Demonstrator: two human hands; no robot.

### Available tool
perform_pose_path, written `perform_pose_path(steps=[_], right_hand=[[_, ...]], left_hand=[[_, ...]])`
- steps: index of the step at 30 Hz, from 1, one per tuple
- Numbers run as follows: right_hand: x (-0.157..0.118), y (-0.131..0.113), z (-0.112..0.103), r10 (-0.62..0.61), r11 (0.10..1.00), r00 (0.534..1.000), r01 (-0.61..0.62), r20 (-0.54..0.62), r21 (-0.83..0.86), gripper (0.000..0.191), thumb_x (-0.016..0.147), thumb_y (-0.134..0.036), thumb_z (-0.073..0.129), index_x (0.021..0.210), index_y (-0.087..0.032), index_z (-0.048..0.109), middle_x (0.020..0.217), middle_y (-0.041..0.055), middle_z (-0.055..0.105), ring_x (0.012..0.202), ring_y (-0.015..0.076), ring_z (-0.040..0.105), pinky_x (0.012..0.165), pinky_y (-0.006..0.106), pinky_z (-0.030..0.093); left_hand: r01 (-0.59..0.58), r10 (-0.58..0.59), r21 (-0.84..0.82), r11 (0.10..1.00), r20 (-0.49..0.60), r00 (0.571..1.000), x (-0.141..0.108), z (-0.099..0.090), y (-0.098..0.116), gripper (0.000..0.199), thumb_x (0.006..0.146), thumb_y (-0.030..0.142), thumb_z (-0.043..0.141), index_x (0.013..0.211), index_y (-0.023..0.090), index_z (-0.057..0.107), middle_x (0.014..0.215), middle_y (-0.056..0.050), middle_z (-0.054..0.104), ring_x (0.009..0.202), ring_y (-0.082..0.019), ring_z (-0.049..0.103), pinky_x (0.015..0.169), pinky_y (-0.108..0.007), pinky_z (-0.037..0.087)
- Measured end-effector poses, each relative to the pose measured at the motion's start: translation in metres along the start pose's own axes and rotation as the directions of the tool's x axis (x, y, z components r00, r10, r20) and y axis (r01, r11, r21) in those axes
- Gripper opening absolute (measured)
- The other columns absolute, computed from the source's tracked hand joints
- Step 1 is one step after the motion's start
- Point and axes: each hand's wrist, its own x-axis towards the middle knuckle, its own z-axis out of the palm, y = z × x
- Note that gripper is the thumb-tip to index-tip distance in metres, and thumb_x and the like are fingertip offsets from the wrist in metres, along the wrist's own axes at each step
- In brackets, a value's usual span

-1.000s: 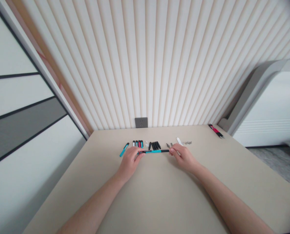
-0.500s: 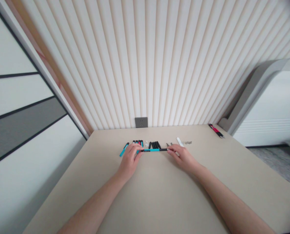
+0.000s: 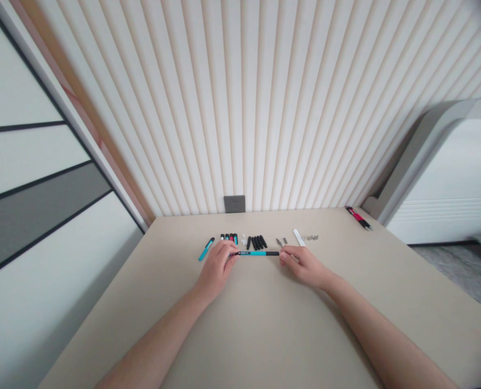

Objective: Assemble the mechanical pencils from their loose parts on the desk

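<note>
A person's bare forearms reach across a pale beige surface (image 3: 240, 329) toward a white ribbed wall (image 3: 240, 108) with a dark grey socket plate (image 3: 234, 204). Between the two hands, near the far side of the surface, a slim turquoise-and-black pen (image 3: 258, 253) runs level from left to right. The left hand (image 3: 217, 266) pinches its left end between thumb and fingers; the right hand (image 3: 300, 265) grips the black right end, fingers curled around it. Whether the pen touches the surface cannot be told.

Just beyond the pen, from left to right, are a slanted turquoise barrel with a black end (image 3: 206, 249), a row of short coloured pieces with dark tops (image 3: 231, 238), small whitish clear bits (image 3: 243, 240), a group of black tubes (image 3: 258, 242), small grey metallic pieces (image 3: 284, 241), a flat white strip (image 3: 299, 236) and a scatter of small grey parts (image 3: 313, 237). Red-and-black pens (image 3: 358, 218) lie well apart at the far right.

The hands seem to be working the pen's two ends against each other. Done well, this calls for both ends in one straight line, a steady left pinch and light, even force from the right, so nothing tilts or jams.
</note>
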Motion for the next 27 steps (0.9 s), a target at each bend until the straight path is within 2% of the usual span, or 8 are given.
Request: perform_pose_path(steps=[3,6,13,18,20,23,27], right_hand=[[-0.001,-0.002,-0.002,0.046,0.996,0.998,-0.05,0.047,0.072,0.043,0.097,-0.044,0.036,0.072,-0.017,0.058,0.068,0.0007,0.06,0.067,0.0148,0.054,0.064,0.027,0.039],[-0.001,-0.004,-0.003,0.079,0.991,0.996,-0.083,0.042,0.104,0.045,0.096,-0.045,0.038,0.07,-0.017,0.06,0.068,0.0012,0.061,0.068,0.0151,0.054,0.066,0.027,0.04],[0.001,-0.005,0.004,0.053,0.997,0.996,-0.049,-0.072,0.054,0.036,0.095,-0.043,0.043,0.084,-0.018,0.067,0.079,0.0028,0.067,0.074,0.0169,0.059,0.07,0.028,0.043],[0.001,-0.008,0.008,0.011,0.999,0.999,-0.01,-0.03,0.031,0.027,0.093,-0.038,0.049,0.099,-0.019,0.068,0.09,0.0046,0.07,0.08,0.0175,0.061,0.071,0.027,0.045],[0.0,-0.012,0.009,-0.006,1.0,1.0,0.006,0.001,0.018,0.026,0.092,-0.035,0.049,0.101,-0.02,0.068,0.092,0.0049,0.07,0.081,0.0174,0.061,0.072,0.027,0.045],[-0.001,-0.02,0.014,-0.026,0.999,0.999,0.027,0.033,-0.033,0.024,0.091,-0.033,0.05,0.099,-0.02,0.068,0.086,0.0045,0.069,0.074,0.0161,0.06,0.067,0.026,0.044],[-0.001,-0.032,0.029,-0.04,0.994,0.999,0.041,0.007,-0.105,0.02,0.09,-0.031,0.051,0.083,-0.019,0.066,0.071,0.002,0.063,0.065,0.0145,0.054,0.062,0.026,0.039]], left_hand=[[-0.014,0.014,0.006,1.0,-0.004,1.0,0.001,-0.001,0.001,0.007,0.091,0.018,0.052,0.095,0.02,0.057,0.101,-0.006,0.059,0.099,-0.02,0.057,0.09,-0.037,0.047],[-0.026,0.026,0.005,1.0,-0.011,1.0,0.002,-0.002,0.004,0.008,0.09,0.018,0.052,0.095,0.02,0.058,0.1,-0.006,0.06,0.098,-0.02,0.058,0.088,-0.038,0.048],[-0.03,0.03,0.003,1.0,-0.025,0.999,0.0,-0.001,0.006,0.009,0.09,0.016,0.052,0.097,0.02,0.057,0.101,-0.007,0.06,0.1,-0.02,0.057,0.09,-0.038,0.047],[-0.038,0.038,-0.008,0.999,-0.025,0.999,0.001,-0.001,0.006,0.011,0.09,0.016,0.053,0.098,0.02,0.058,0.099,-0.006,0.06,0.099,-0.02,0.058,0.09,-0.037,0.047],[-0.014,0.013,-0.024,1.0,-0.046,0.999,0.001,-0.001,0.006,0.011,0.09,0.017,0.053,0.099,0.02,0.058,0.099,-0.006,0.061,0.098,-0.019,0.058,0.089,-0.036,0.048],[0.052,-0.056,-0.051,0.997,-0.088,0.995,0.002,0.0,0.007,0.013,0.09,0.019,0.054,0.101,0.021,0.058,0.096,-0.004,0.062,0.091,-0.018,0.06,0.084,-0.033,0.049],[0.158,-0.174,-0.117,0.981,-0.152,0.973,0.003,0.002,0.009,0.021,0.088,0.024,0.057,0.109,0.021,0.057,0.092,-0.003,0.064,0.084,-0.017,0.061,0.079,-0.032,0.049]])
